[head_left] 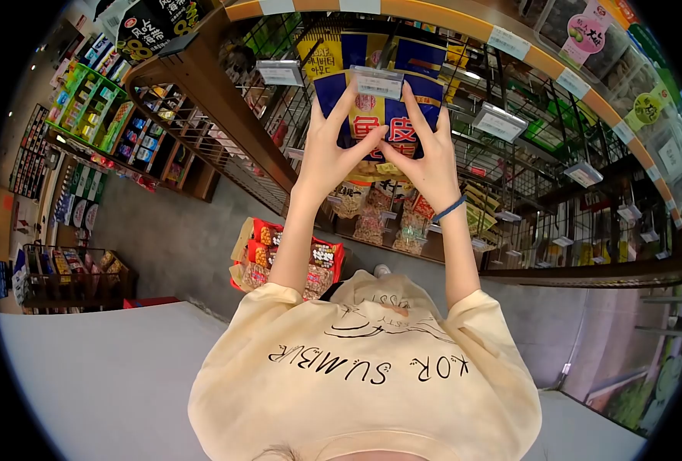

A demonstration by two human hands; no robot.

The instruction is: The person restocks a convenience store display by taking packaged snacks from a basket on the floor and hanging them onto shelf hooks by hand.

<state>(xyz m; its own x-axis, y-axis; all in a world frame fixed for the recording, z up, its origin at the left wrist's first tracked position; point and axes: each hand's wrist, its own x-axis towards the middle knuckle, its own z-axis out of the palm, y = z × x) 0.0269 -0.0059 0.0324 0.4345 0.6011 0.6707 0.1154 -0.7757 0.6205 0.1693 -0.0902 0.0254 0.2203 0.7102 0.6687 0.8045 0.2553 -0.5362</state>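
A blue snack bag [368,127] with large red characters hangs upright at the rack, in the upper middle of the head view. My left hand [331,146] grips its left side, thumb across the front. On the opposite edge my right hand [425,146], with a dark blue band at the wrist, grips it the same way. Both thumbs nearly meet on the bag's face, and some fingers are hidden along its sides. A clear price tag holder [378,82] covers part of the bag's top. Just behind are a yellow bag [321,54] and another blue bag [421,58].
Wire shelving with hooks and price tags [500,121] extends right. Several nut packs [370,227] hang below the bag. A red carton of snack packs [321,261] stands by my left forearm. A brown rack post [210,92] rises left; grey floor [172,238] lies beyond it.
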